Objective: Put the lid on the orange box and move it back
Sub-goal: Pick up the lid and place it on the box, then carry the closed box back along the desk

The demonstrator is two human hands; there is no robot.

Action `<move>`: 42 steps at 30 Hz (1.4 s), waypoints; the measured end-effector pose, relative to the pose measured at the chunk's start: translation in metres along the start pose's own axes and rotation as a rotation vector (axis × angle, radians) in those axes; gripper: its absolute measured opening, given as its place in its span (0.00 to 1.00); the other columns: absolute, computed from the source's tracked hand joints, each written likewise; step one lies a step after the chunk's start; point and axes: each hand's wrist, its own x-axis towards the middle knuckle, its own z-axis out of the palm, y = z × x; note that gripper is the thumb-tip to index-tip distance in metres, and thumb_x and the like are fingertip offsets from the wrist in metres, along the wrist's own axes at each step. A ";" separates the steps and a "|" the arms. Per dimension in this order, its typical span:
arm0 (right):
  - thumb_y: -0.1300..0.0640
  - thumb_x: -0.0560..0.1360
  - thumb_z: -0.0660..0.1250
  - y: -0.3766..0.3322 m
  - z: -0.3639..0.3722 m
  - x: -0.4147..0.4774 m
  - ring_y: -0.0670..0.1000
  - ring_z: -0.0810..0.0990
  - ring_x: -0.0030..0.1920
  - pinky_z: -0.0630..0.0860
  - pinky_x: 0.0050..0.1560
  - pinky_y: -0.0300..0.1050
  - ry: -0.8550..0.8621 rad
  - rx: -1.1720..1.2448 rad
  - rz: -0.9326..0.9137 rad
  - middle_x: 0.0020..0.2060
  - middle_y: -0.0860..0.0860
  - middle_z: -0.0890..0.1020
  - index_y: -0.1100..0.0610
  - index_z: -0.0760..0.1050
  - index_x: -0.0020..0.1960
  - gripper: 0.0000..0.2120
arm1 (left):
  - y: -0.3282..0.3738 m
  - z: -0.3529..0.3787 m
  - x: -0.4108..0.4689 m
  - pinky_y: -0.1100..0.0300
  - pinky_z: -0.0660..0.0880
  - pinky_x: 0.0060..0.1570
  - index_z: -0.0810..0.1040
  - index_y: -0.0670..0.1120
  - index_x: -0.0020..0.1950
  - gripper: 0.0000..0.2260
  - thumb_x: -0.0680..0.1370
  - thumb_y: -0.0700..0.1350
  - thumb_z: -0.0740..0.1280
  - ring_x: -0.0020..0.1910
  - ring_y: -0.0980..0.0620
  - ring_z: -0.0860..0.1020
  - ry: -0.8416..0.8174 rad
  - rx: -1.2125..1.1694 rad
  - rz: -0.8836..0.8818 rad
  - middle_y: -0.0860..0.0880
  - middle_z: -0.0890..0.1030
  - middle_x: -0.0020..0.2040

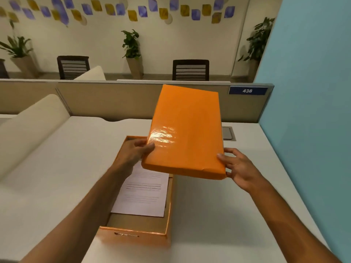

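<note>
Surface: white desk (218, 215), smooth top, bounded at the far edge by a beige partition panel (114, 99) and on the right by a light blue wall panel (307, 111).

Resting directly on the desk: open orange box (136, 237), long axis running away from the viewer, near end close to the front edge. Printed white sheet (142, 196) lies flat inside the box.

Set flush into the desk top near the far right corner: grey cable hatch (228, 132), partly hidden.

Left of the box: cream curved divider (28, 133) rises from the desk.
</note>
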 end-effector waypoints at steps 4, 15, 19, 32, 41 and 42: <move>0.46 0.68 0.74 0.019 0.057 -0.015 0.57 0.80 0.56 0.80 0.44 0.53 0.057 -0.084 -0.019 0.58 0.48 0.78 0.46 0.69 0.66 0.29 | -0.022 -0.050 -0.014 0.52 0.81 0.48 0.78 0.47 0.65 0.20 0.76 0.55 0.70 0.50 0.48 0.83 0.010 0.035 0.016 0.49 0.83 0.57; 0.49 0.76 0.70 0.085 0.153 -0.059 0.53 0.79 0.53 0.78 0.40 0.51 0.157 -0.176 0.067 0.59 0.49 0.77 0.45 0.67 0.67 0.22 | -0.094 -0.127 -0.042 0.46 0.76 0.60 0.77 0.44 0.69 0.21 0.77 0.50 0.70 0.56 0.45 0.80 -0.032 0.025 -0.115 0.46 0.81 0.61; 0.51 0.77 0.69 0.100 0.161 -0.070 0.53 0.79 0.53 0.79 0.39 0.52 0.143 -0.194 0.130 0.57 0.48 0.78 0.48 0.68 0.70 0.23 | -0.118 -0.133 -0.052 0.49 0.77 0.57 0.79 0.44 0.67 0.19 0.78 0.49 0.69 0.54 0.45 0.81 -0.055 0.032 -0.157 0.46 0.83 0.59; 0.53 0.79 0.67 0.114 0.173 -0.080 0.59 0.78 0.60 0.77 0.51 0.60 0.136 -0.275 0.165 0.64 0.54 0.77 0.53 0.67 0.73 0.24 | -0.155 -0.138 -0.071 0.51 0.77 0.51 0.78 0.42 0.66 0.18 0.78 0.49 0.69 0.49 0.47 0.81 -0.028 0.016 -0.241 0.47 0.82 0.54; 0.55 0.80 0.66 0.120 0.171 -0.082 0.60 0.77 0.62 0.77 0.57 0.63 0.122 -0.319 0.176 0.65 0.54 0.77 0.55 0.67 0.74 0.24 | -0.161 -0.140 -0.066 0.55 0.75 0.46 0.80 0.42 0.64 0.16 0.78 0.48 0.70 0.46 0.53 0.81 -0.052 0.028 -0.261 0.49 0.83 0.51; 0.56 0.80 0.66 0.121 0.170 -0.082 0.59 0.77 0.60 0.77 0.55 0.61 0.120 -0.314 0.176 0.63 0.54 0.77 0.55 0.67 0.74 0.23 | -0.164 -0.140 -0.066 0.55 0.76 0.45 0.80 0.42 0.64 0.17 0.77 0.47 0.70 0.46 0.52 0.81 -0.053 0.028 -0.266 0.48 0.83 0.52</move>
